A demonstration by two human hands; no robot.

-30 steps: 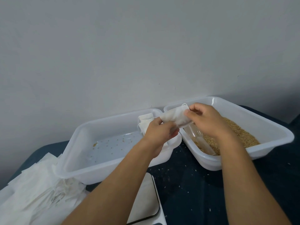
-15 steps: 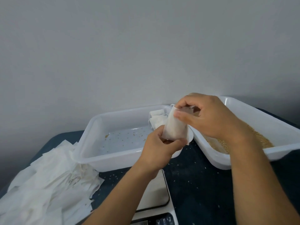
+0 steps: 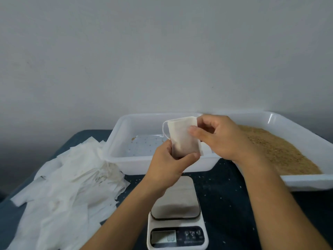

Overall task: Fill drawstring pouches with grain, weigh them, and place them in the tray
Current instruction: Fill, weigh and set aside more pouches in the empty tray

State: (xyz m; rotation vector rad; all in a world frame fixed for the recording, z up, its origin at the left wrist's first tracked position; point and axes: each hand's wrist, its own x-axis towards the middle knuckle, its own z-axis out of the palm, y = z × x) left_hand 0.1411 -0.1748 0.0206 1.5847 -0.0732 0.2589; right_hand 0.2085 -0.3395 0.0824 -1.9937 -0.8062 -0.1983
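A dark bench (image 3: 225, 195) is seen carrying everything. At three o'clock a white tray of grain (image 3: 281, 150) is set; at twelve o'clock, touching it, a second white tray (image 3: 144, 164) is placed, holding only scattered grains. A heap of empty pouches (image 3: 68, 181) is spread at nine o'clock. A kitchen scale (image 3: 177, 213) is stood at six o'clock, its platform bare. The pouch (image 3: 182, 139) is held above the near rim of the second tray, long axis nearly upright, mouth uppermost. Its lower end is gripped by the curled left hand (image 3: 167, 170); its upper right edge is pinched by the right hand (image 3: 221, 139). The scale lies directly below the left hand, so a short lowering towards six o'clock is judged sufficient for weighing.
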